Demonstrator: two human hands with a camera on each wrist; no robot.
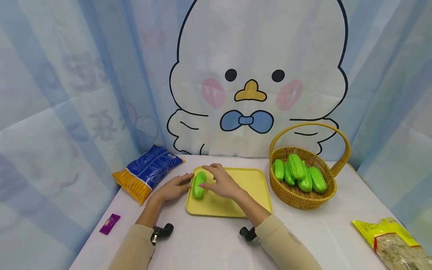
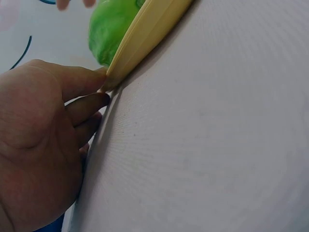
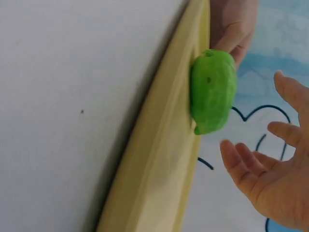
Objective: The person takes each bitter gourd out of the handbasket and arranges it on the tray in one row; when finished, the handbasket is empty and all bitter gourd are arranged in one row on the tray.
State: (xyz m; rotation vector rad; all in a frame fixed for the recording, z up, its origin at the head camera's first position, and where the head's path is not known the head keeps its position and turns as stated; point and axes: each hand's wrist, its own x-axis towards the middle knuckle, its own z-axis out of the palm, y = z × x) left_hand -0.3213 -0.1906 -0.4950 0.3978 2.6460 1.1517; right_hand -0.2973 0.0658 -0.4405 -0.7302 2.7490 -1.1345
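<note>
A green, ridged, cucumber-like piece (image 1: 199, 185) (image 2: 113, 29) (image 3: 213, 92) lies lengthwise at the left end of a yellow tray (image 1: 249, 191) (image 2: 149, 36) (image 3: 159, 159). My left hand (image 1: 173, 187) (image 2: 38, 125) (image 3: 235, 26) rests at the tray's left rim, its fingertips touching the edge beside the piece. My right hand (image 1: 222, 182) (image 3: 275, 174) hovers over the tray just right of the piece, thumb and fingers spread; the right wrist view shows a gap between them and it. Only fingertips of that hand appear in the left wrist view.
A wicker basket (image 1: 297, 198) with several similar green pieces stands right of the tray. A blue and orange bag (image 1: 148, 172) lies at the back left, a small purple packet (image 1: 109, 224) at the left edge, and a yellow bag (image 1: 393, 240) at the front right. A curtain (image 1: 249, 142) hangs behind.
</note>
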